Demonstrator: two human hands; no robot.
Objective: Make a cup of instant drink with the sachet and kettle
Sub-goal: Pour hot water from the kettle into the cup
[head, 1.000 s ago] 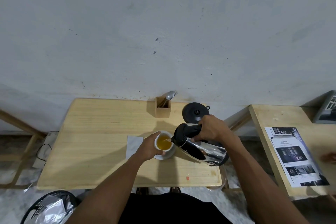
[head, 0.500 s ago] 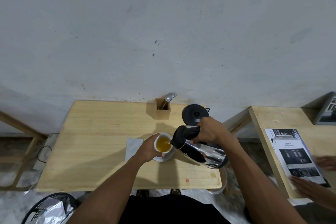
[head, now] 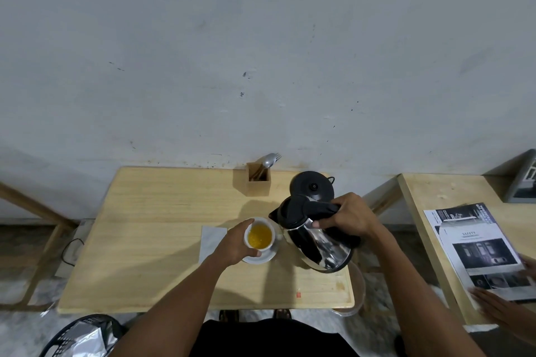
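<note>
The right hand [head: 346,219] grips the kettle [head: 316,236] by its handle; the base [head: 312,189] lies just beyond it. The left hand [head: 236,243] clasps the filled cup [head: 259,236], which stands just left of the kettle's spout.

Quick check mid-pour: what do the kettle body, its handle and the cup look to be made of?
Kettle: body looks like polished metal, probably stainless steel; it mirrors its surroundings.
Its handle, held by the right hand: matte black, likely plastic, with no reflections.
Cup, steadied by the left hand: glossy white, seemingly ceramic, as is the saucer beneath.
</note>
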